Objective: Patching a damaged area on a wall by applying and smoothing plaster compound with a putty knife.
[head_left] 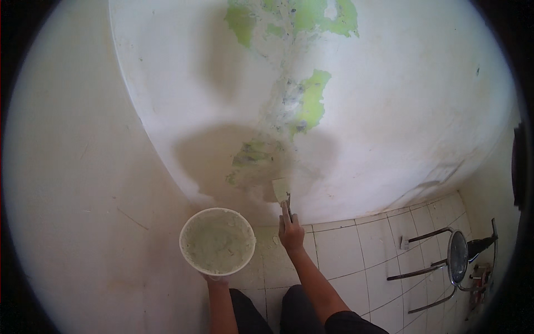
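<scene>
Your left hand point(214, 279) was under the bucket point(182, 250), palm side up against its base as far as I could see. Fingers mostly hidden by the bucket, so I couldn't tell if they were spread or curled. Bucket was round, off-white, mouth facing up at you, pale greenish paste point(219, 242) inside, smears on the inner wall and rim. It sat left of your knees, near the corner where the side wall point(72, 167) meets the front one.

Your right hand point(292, 232) was closed around the putty knife point(281, 190) handle, one finger stretched along it toward the blade. Blade pointed up at the front wall point(400, 111), just below and right of the lowest green patch point(250, 154). Couldn't tell if the edge touched the wall. Hands were apart, right one slightly higher in view.

Front wall: white, with a rough grey strip running down the middle and bright green patches point(313, 106) beside it. Your shadow fell across the lower part.

Floor point(342, 270) was pale square tile. Off to your right: a metal-legged chair point(458, 259) with a round dark seat, small white piece point(404, 242) by one leg.
</scene>
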{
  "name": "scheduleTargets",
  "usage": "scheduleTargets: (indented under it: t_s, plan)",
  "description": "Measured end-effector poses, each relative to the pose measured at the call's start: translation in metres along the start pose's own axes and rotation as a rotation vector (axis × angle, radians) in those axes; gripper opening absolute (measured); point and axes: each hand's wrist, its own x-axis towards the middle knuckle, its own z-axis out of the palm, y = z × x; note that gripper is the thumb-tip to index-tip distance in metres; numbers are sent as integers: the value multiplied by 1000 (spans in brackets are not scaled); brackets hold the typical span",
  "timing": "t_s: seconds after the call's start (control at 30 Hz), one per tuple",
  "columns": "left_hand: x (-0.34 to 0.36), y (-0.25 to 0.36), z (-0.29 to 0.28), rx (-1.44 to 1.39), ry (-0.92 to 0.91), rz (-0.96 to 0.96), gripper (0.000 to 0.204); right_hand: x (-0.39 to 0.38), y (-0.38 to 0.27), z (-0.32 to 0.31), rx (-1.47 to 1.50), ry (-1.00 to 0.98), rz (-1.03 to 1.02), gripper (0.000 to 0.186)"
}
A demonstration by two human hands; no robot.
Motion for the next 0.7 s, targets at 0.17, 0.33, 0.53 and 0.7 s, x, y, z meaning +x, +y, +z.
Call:
scheduleTargets:
  t_s: [0.17, 0.33, 0.53, 0.7]
  plan:
    - [1, 17, 34, 166, -172, 198, 99, 16, -21, -33, 111, 29, -65, 54]
    - [2, -3, 4, -266, -51, -110, 84, 54, -39, -61, 189, 113, -147, 52]
    - [9, 8, 19, -137, -86, -13, 86, 119, -68, -101, 505, 357, 5, 47]
    - [12, 13, 22, -248, -15, -99, 89, 127, -60, -93, 749, 395, 175, 71]
